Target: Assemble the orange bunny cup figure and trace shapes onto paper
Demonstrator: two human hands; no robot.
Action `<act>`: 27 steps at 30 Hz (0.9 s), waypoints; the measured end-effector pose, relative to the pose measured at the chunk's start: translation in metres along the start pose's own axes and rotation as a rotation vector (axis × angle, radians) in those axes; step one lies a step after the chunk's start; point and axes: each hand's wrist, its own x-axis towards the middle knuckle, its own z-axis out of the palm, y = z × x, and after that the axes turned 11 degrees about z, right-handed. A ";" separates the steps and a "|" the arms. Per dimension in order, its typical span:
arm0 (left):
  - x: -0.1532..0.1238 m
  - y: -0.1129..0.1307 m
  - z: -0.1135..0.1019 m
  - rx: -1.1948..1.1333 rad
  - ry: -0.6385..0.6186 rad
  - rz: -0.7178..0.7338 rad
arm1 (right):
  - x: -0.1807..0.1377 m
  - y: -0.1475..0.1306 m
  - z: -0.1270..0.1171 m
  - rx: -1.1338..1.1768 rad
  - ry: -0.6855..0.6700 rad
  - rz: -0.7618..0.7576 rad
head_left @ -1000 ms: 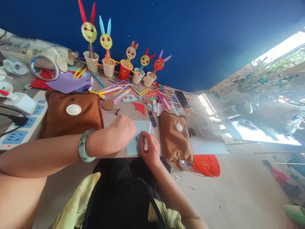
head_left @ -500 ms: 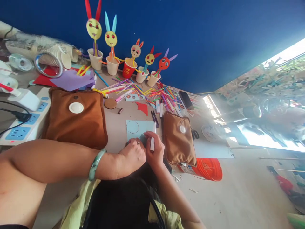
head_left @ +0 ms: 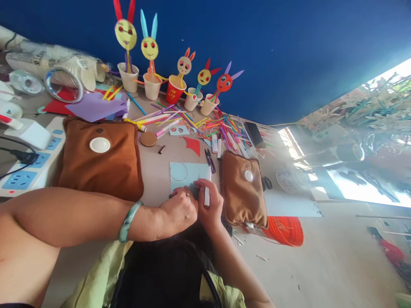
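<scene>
1. From my remote seat, I see a flat, pale blue rectangular sheet of paper (head_left: 194,170) on the grey table (head_left: 154,167), just beyond both bare hands, which cover its near part; I cannot tell its long axis.
2. A thin, dark-outlined circle (head_left: 178,172) sits by its far left corner. The left hand (head_left: 180,210), nearer to it, lies on the circle's near side.
3. That hand's fingers are curled; I cannot tell whether they grip anything.
4. The right hand (head_left: 210,203), beside it, has its fingers closed around a slim white pen-like stick (head_left: 207,196), long axis pointing away from the wearer.
</scene>
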 end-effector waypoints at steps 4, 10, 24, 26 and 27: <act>0.001 0.000 -0.001 -0.030 -0.004 0.001 | 0.000 0.001 0.000 0.003 -0.005 -0.006; 0.001 0.000 -0.003 0.021 0.001 0.024 | 0.001 0.000 -0.001 -0.002 -0.015 0.014; 0.006 -0.008 -0.008 -0.048 -0.038 0.131 | 0.063 -0.055 -0.029 -0.161 -0.280 -0.223; 0.005 -0.009 -0.010 -0.040 -0.028 0.126 | 0.093 -0.067 -0.012 -0.188 -0.328 -0.322; 0.005 -0.011 -0.013 -0.039 -0.038 0.129 | 0.109 -0.070 0.002 -0.190 -0.357 -0.358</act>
